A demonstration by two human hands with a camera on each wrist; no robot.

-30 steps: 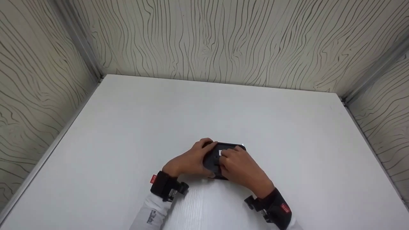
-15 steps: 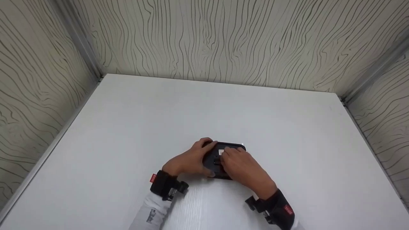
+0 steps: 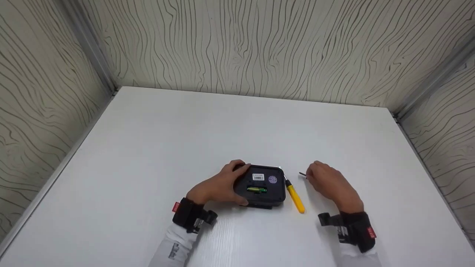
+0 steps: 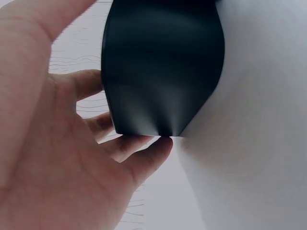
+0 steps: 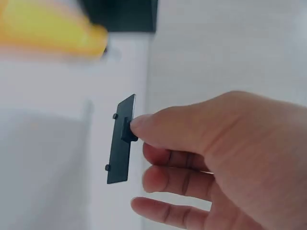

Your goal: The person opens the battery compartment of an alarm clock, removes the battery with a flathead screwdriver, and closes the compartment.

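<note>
My left hand grips the left end of a black rectangular device, thumb at the near edge and fingers at the far one. In its upturned face a small compartment lies uncovered, showing a green and yellow battery. The left wrist view shows the device's smooth dark side against the fingertips. Off to the right, my right hand pinches a thin black battery cover by its clip, clear of the device. Between that hand and the device lies a screwdriver with a yellow handle.
A white table carries everything. Patterned panels close off its back and sides, with grey metal posts at the corners. A white label and a round purple sticker are on the device.
My right hand has lifted the battery cover off and carried it right, exposing the battery and the screwdriver. The left hand and the device have hardly moved.
</note>
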